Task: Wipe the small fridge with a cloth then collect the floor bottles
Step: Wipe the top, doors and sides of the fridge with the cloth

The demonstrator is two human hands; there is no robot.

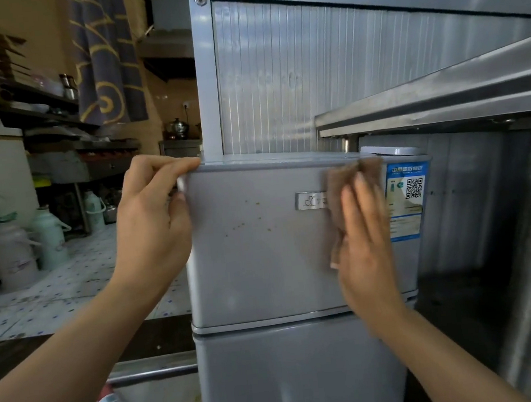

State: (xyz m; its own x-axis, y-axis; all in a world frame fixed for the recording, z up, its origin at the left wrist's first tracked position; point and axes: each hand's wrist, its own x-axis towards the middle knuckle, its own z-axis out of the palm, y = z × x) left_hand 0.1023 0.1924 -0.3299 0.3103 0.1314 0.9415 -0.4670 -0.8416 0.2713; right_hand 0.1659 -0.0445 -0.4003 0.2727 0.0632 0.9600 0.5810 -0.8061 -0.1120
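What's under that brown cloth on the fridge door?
The cloth lies flat against the fridge door, pressed by the right hand. It covers the right end of the badge; any stains beneath it cannot be seen.

place: commercial kitchen | signs: steel counter, shelved pots (dim background), thermos jugs on tiled floor

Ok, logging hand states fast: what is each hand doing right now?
Left hand: grips the fridge door's top left corner.
Right hand: open, fingers straight, presses the brown cloth flat against the door.
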